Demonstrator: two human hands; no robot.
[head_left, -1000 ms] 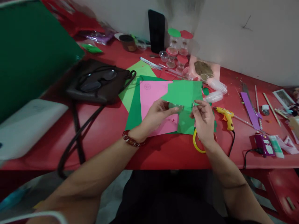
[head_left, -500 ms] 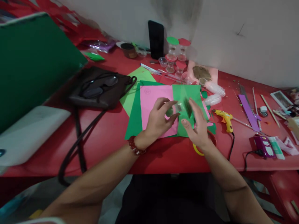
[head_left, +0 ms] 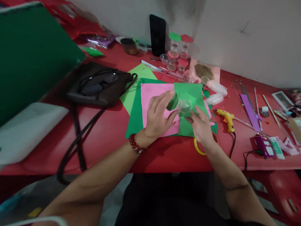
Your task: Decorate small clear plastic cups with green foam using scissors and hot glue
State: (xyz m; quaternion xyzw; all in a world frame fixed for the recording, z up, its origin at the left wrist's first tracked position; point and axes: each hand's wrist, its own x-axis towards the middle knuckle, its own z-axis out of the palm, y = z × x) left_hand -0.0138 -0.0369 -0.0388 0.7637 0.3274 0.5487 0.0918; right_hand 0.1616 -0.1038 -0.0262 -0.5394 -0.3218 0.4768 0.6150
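Between my hands, over the papers, is a small hourglass made of clear plastic cups [head_left: 185, 106], lying on its side with a dark green disc [head_left: 172, 103] at its left end. My left hand [head_left: 158, 116], with a red bead bracelet, curves its thumb and fingers around the green end. The fingertips of my right hand [head_left: 201, 124] pinch the rim of the clear cup at the right end. Beneath lie a pink sheet [head_left: 150, 100] and a bright green sheet [head_left: 199, 94] on darker green paper. Whether anything is inside the cups is hard to make out.
A yellow glue gun [head_left: 225, 117] lies to the right, its cord running to the table edge. A yellow ring-shaped handle [head_left: 198, 149] shows under my right wrist. Several finished cup hourglasses [head_left: 174, 40] and a phone [head_left: 157, 35] stand behind. A dark bag [head_left: 94, 91] lies left.
My right hand, open and apart before, has closed on the clear cup's rim. The hourglass has turned so its green disc faces left and its clear cup shows on the right.
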